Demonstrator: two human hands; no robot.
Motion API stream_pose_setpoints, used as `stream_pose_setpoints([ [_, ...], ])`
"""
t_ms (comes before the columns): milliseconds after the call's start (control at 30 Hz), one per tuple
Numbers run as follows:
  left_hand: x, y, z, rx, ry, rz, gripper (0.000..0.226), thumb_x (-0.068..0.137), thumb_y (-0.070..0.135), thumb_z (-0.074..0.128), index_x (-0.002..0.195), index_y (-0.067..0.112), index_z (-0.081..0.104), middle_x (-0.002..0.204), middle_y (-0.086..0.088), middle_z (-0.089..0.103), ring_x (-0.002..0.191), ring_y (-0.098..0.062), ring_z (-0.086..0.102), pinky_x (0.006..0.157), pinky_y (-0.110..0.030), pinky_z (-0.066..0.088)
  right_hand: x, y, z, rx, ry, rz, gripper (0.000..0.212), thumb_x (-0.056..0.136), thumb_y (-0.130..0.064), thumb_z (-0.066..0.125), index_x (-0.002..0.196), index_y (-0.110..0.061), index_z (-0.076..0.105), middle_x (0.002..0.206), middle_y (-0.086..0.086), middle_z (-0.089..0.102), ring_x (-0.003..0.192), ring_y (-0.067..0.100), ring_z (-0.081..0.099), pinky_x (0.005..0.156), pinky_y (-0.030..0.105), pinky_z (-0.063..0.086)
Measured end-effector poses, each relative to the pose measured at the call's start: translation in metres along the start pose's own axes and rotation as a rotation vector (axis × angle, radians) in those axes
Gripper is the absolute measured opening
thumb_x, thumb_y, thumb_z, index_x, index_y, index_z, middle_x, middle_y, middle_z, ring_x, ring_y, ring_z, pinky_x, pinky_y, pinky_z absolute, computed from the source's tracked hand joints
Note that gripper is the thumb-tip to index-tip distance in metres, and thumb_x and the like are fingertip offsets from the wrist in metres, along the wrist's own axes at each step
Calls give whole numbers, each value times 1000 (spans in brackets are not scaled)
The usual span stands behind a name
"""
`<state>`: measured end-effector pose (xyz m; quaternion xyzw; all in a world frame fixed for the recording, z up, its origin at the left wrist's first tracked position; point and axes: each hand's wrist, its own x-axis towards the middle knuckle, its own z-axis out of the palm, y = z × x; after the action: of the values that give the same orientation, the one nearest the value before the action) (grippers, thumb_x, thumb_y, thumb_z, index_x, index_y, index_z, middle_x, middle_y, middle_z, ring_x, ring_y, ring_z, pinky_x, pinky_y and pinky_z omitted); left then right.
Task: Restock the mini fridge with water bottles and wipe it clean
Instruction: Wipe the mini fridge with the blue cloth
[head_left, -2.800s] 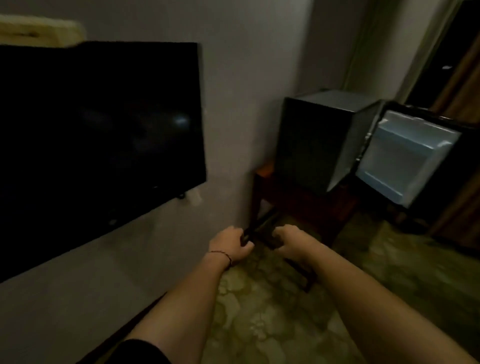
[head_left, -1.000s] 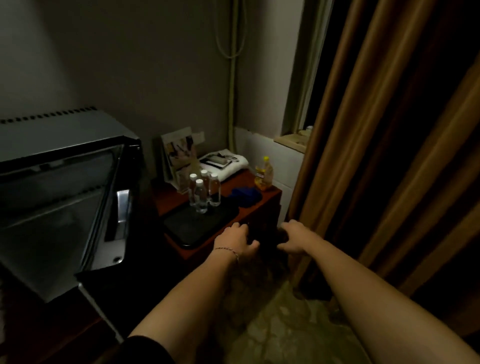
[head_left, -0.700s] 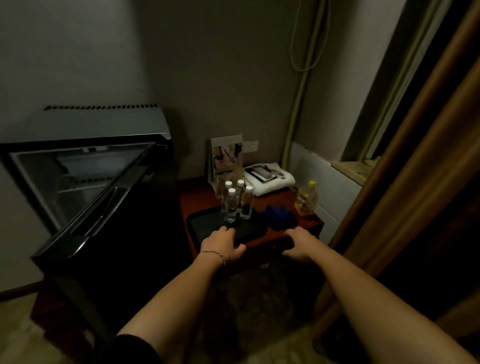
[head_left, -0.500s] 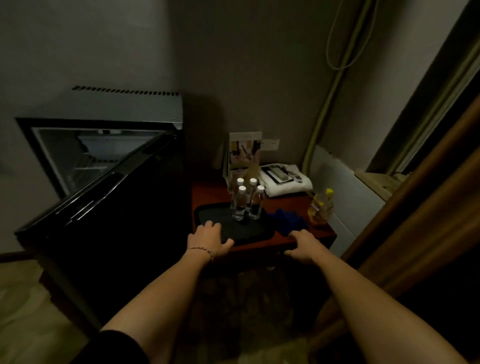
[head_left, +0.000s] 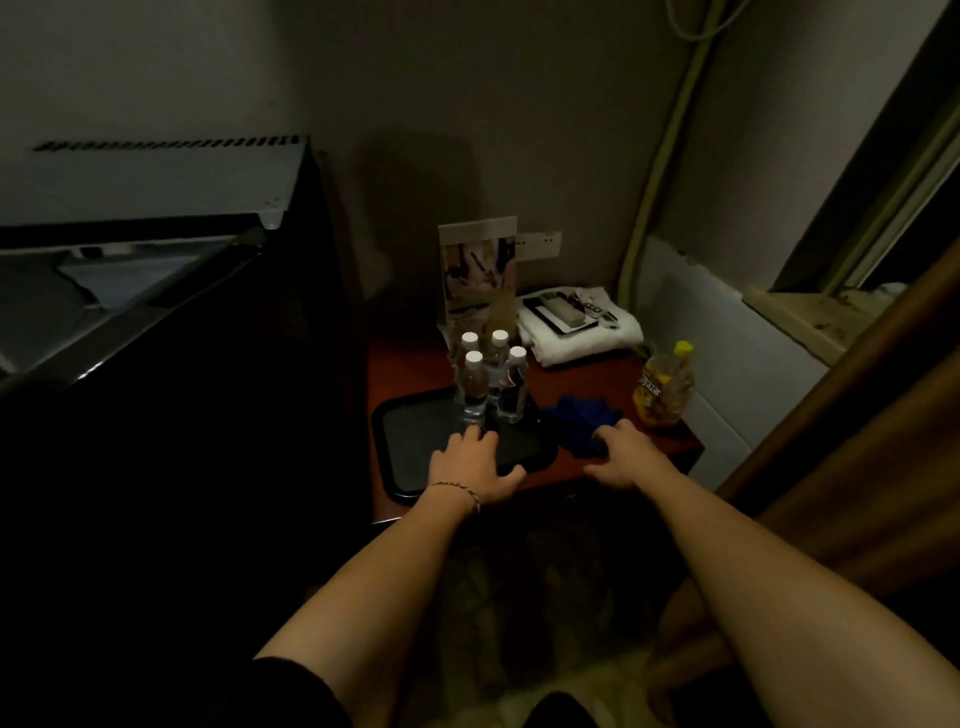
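Fingers: left hand (head_left: 470, 462) relaxed over tray (head_left: 410, 441); right hand (head_left: 626, 457) loose, touching blue cloth (head_left: 579, 418). Four water bottles (head_left: 491, 379) at tray's 1 o'clock.

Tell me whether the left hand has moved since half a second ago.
Yes. The left hand has moved forward over the black tray, closer to the water bottles.
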<state>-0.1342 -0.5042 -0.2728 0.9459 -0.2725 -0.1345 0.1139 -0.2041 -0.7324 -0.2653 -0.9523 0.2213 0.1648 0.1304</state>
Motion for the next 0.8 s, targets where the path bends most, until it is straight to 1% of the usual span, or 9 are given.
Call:
stream_pose_setpoints([
  [133, 41, 6, 15, -13, -22, -29, 69, 86, 68, 46, 137, 21, 45, 143, -9, 41, 129, -32, 40, 99, -52, 41, 45, 10, 3, -44, -18, -19, 59, 88, -48, 66, 136, -22, 44, 140, 9, 31, 130, 35, 36, 105, 48, 42],
  [233, 77, 18, 28, -38, -13, -53, 70, 86, 68, 45, 138, 20, 44, 144, -8, 40, 132, -32, 39, 101, -53, 39, 87, 21, 4, -72, -13, -52, 63, 88, -49, 66, 139, -23, 40, 143, 8, 28, 132, 35, 32, 106, 48, 41],
  [333, 112, 33, 48, -69, 1, -69, 69, 86, 68, 46, 135, 19, 46, 139, -8, 43, 129, -31, 41, 99, -51, 40, 126, 36, 4, -75, -19, -87, 70, 87, -49, 67, 144, -23, 34, 146, 8, 25, 134, 35, 29, 105, 50, 41],
  [500, 166, 55, 79, -81, 13, -90, 65, 86, 67, 46, 129, 19, 48, 129, -8, 47, 121, -31, 46, 93, -48, 43, 188, 55, 10, -48, -42, -120, 87, 88, -53, 65, 154, -24, 16, 159, 5, 11, 143, 35, 17, 109, 55, 34],
  [567, 181, 60, 89, -78, 8, -111, 64, 86, 67, 46, 128, 19, 49, 130, -8, 46, 121, -31, 45, 94, -48, 43, 207, 59, 18, -52, -80, -138, 92, 87, -55, 66, 155, -25, 13, 162, 4, 6, 146, 35, 13, 111, 58, 31],
  [667, 196, 62, 103, -75, 4, -148, 63, 86, 67, 46, 126, 20, 48, 129, -8, 46, 121, -31, 45, 94, -47, 43, 228, 67, 35, -67, -151, -157, 97, 85, -57, 67, 156, -26, 10, 162, 3, 4, 146, 36, 11, 110, 60, 28],
  [733, 202, 62, 111, -75, -2, -166, 62, 86, 67, 46, 126, 20, 48, 128, -7, 47, 120, -30, 45, 93, -47, 43, 237, 71, 46, -80, -179, -165, 96, 86, -55, 67, 156, -28, 8, 161, 3, 7, 146, 37, 11, 109, 61, 28],
  [800, 204, 59, 116, -74, -7, -184, 62, 86, 67, 46, 127, 20, 48, 128, -7, 47, 120, -29, 45, 93, -46, 42, 243, 74, 51, -105, -147, -186, 82, 92, -43, 64, 154, -28, 13, 157, 6, 14, 142, 38, 16, 106, 60, 34],
])
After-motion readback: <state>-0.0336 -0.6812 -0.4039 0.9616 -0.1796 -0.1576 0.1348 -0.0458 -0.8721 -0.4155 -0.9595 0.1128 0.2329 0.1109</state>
